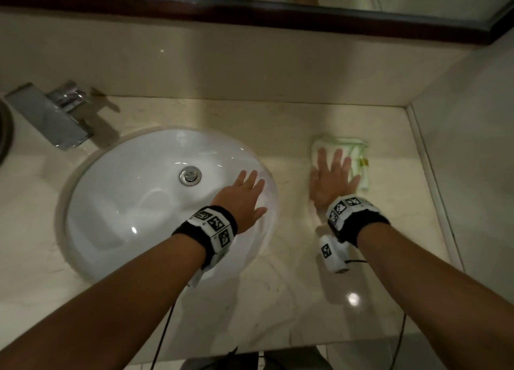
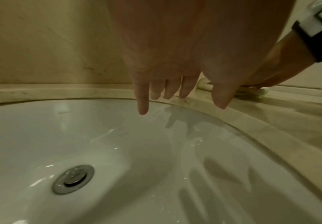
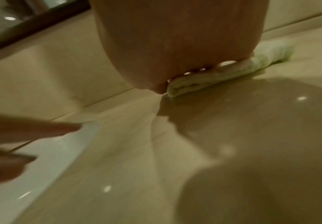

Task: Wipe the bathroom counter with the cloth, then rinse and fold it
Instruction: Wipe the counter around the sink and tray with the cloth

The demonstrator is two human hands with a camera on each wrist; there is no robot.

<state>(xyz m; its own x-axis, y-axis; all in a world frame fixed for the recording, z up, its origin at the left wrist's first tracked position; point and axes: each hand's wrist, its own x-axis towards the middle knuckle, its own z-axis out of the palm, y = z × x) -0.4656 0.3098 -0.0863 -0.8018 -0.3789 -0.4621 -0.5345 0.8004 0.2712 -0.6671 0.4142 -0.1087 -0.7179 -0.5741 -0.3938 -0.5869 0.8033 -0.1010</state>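
A folded white cloth with pale green stripes (image 1: 356, 147) lies on the beige marble counter (image 1: 292, 119), right of the sink. My right hand (image 1: 331, 175) presses flat on the cloth, fingers straight and spread; the cloth (image 3: 204, 75) shows as a thick folded wad under the palm (image 3: 175, 37). My left hand (image 1: 244, 194) hovers over the right side of the white sink basin (image 1: 125, 189), fingers straight, holding nothing. In the left wrist view its fingers (image 2: 142, 98) point down over the basin (image 2: 41, 136), and the cloth (image 2: 252, 91) shows beyond them.
A chrome faucet (image 1: 55, 113) stands at the back left of the sink, with the drain plug (image 1: 190, 176) in the basin's middle. A backsplash wall and dark-framed mirror (image 1: 250, 10) close the back; a side wall (image 1: 472, 147) bounds the counter on the right.
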